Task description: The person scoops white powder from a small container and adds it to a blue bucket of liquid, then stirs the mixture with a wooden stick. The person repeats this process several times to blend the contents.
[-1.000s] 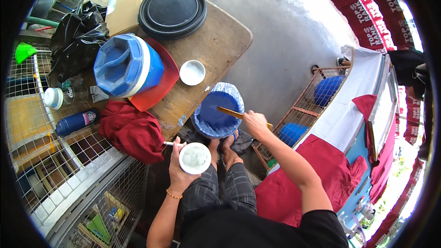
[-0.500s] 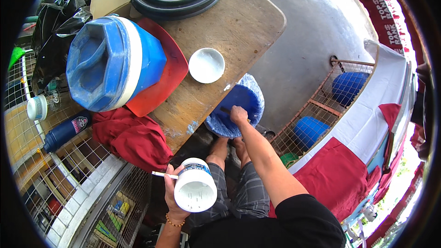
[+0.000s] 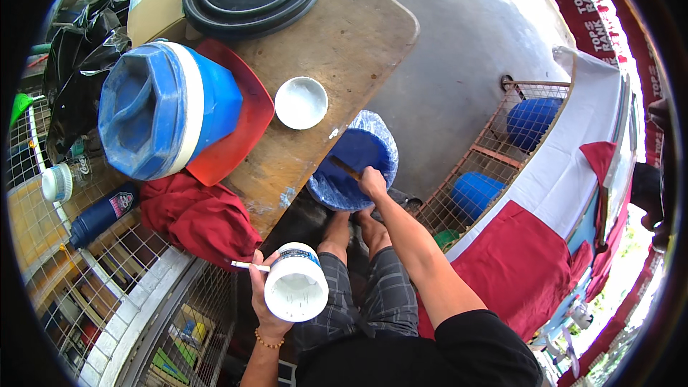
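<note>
And in comes your right hand [image 3: 372,183], closed around the wooden stick [image 3: 346,167]! A second ago it's outside the rim; now it's over the blue bucket [image 3: 342,197], so the stick lies within the bucket's mouth, though how deep you can't tell from here. The bucket stands just past your bare legs [image 3: 337,233], a clear plastic liner [image 3: 381,125] around it. Your left hand [image 3: 267,309] grips the white tub [image 3: 296,294], now tipped so its side shows as well as its inside. Watch the edges: the worktop [image 3: 351,36] cuts close along the bucket's left, with the white bowl [image 3: 302,102] near that border. Red cloth [image 3: 197,218] bunches just beyond the tub. On your right, the wire cage [image 3: 498,157] runs near your forearm [image 3: 410,228]; between cage and bucket, grey floor [image 3: 444,100] widens away from you, and that looks like your roomier side.
</note>
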{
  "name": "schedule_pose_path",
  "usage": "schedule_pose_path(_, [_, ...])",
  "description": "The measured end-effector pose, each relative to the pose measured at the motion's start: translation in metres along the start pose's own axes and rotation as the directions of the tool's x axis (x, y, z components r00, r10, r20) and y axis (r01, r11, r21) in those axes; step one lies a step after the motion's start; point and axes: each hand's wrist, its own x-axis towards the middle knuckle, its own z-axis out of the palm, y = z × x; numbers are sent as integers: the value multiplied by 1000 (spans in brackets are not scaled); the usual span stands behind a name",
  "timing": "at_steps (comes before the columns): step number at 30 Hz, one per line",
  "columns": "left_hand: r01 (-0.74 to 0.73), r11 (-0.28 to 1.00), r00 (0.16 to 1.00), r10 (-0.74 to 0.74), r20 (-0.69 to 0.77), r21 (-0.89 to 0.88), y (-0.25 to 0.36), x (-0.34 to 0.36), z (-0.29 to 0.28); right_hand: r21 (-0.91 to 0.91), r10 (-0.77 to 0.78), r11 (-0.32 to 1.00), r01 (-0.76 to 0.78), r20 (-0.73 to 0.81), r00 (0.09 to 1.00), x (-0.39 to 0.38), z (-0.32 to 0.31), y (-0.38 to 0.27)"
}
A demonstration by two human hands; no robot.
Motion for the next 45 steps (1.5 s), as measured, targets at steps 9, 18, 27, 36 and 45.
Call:
schedule_pose_path(9, [-7, 997, 998, 12, 65, -75, -1, 4, 15, 54, -51, 997, 57, -108, 993, -70, -43, 13])
schedule_pose_path(18, [59, 997, 991, -63, 122, 41, -14, 33, 44, -80, -137, 989, 127, -131, 982, -188, -176, 84])
schedule_pose_path(27, [-29, 995, 993, 18, 114, 95, -46, 59, 91, -47, -335, 942, 332, -116, 935, -286, -303, 147])
schedule_pose_path(36, [1, 994, 986, -18, 166, 106, -58, 59, 114, -107, -413, 910, 402, -124, 902, -387, -418, 134])
schedule_pose_path(45, [-78, 993, 988, 66, 137, 85, -42, 72, 128, -336, -575, 794, 506, -145, 805, -452, -495, 79])
